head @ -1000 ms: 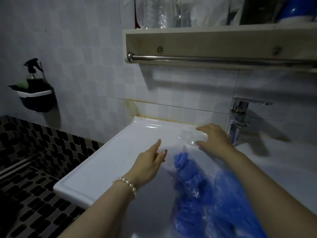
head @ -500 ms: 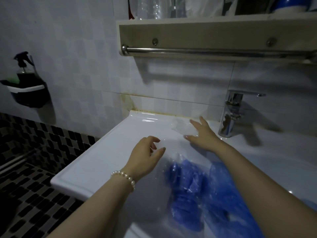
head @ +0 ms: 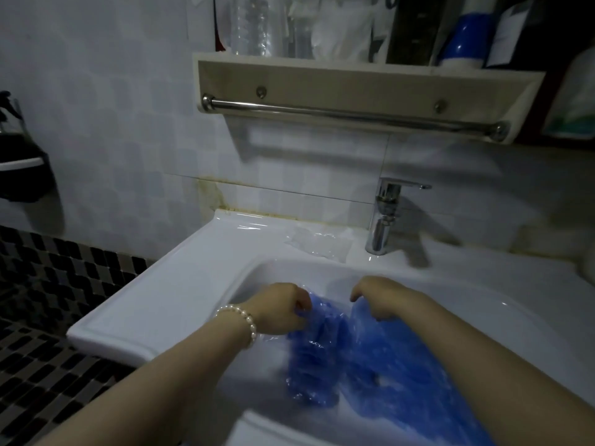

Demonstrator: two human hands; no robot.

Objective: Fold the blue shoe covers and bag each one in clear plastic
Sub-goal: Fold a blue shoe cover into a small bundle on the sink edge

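**Both hands on the blue covers in the basin**

The crumpled blue plastic shoe covers point(head: 363, 358) lie heaped in the bowl of the white ceramic sink point(head: 154, 297), directly under and in front of the two hands. The left hand point(head: 280, 309), with a pearl bead bracelet point(head: 240, 321) on its wrist, has its fingers curled into the left top edge of the blue heap and grips it. The right hand point(head: 381, 299) reaches in from the other side, fingers bent down and pinching the top edge of the right part of the heap. The hands sit close together, apart from each other, with a fold of blue plastic between them. The heap is too bunched and blurred to count the covers in it.

One crinkled clear plastic bag point(head: 318, 244) lies flat on the back ledge of the sink, well beyond the hands and just left of the single chrome tap point(head: 384, 217). Above, one beige wall shelf point(head: 354, 82) carries one steel towel rail point(head: 351, 115) under it and several bottles on top, too dim to count. At the far left edge a dark wall-mounted holder point(head: 22, 169) is partly cut off. Nothing lies between the hands and the clear bag.
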